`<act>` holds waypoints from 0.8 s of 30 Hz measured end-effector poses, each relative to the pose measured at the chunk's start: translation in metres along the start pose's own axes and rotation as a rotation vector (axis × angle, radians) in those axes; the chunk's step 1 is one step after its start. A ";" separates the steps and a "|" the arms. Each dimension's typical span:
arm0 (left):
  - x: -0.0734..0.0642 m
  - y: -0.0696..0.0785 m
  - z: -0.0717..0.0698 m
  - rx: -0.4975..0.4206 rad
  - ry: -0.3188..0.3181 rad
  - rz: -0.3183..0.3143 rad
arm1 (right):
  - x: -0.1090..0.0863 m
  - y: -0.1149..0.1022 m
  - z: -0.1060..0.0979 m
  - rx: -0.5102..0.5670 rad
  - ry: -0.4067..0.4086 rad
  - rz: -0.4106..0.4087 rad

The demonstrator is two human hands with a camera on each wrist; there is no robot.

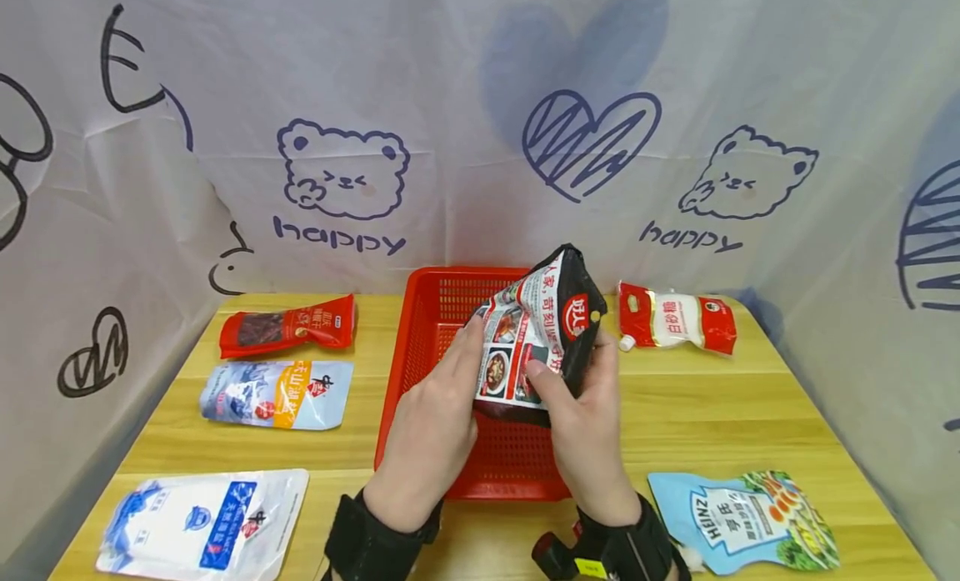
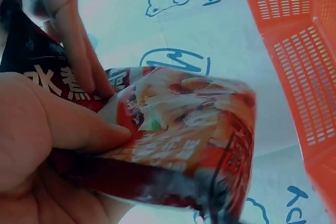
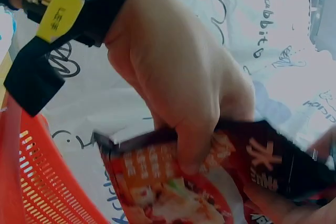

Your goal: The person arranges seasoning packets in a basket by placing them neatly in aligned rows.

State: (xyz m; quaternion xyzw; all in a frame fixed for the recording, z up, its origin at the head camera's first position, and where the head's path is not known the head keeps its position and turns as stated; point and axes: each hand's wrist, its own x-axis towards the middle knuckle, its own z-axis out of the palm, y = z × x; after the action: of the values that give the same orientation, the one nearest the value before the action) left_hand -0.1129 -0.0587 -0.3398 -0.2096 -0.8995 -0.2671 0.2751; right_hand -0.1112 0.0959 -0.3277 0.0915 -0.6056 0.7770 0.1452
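Observation:
Both hands hold a black and red seasoning packet point(image 1: 517, 348) tilted above a red plastic basket point(image 1: 401, 348). My left hand point(image 1: 431, 423) grips its left side; in the left wrist view a thumb presses on the packet point(image 2: 184, 124) near a dish picture. My right hand point(image 1: 588, 431) holds the right side, thumb on the printed face and fingers behind. Dish pictures on the packet point(image 3: 173, 198) also show in the right wrist view. The packet's far end stands higher than its near end. The hands hide part of the basket.
On the left lie a red packet point(image 1: 288, 327), a blue and orange salt pouch point(image 1: 277, 395) and a white and blue salt pouch point(image 1: 202, 523). To the right are a red and white sugar bag point(image 1: 678, 318) and a light blue Heinz pouch point(image 1: 750, 518). Drawn-on white cloth point(image 1: 465, 147) walls the table.

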 end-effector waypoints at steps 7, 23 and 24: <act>-0.001 -0.006 -0.009 -0.060 0.040 -0.023 | 0.005 0.002 -0.012 0.019 -0.164 -0.016; -0.001 -0.025 -0.033 -0.311 0.078 -0.066 | 0.028 0.002 -0.041 -0.222 -0.151 -0.059; -0.001 -0.026 -0.034 -0.327 0.085 -0.064 | 0.029 0.003 -0.042 -0.247 -0.159 -0.049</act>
State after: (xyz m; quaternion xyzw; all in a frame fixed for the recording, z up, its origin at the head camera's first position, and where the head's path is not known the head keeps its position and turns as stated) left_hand -0.1129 -0.0990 -0.3258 -0.2114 -0.8377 -0.4273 0.2664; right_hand -0.1376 0.1393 -0.3314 0.1490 -0.7037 0.6832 0.1258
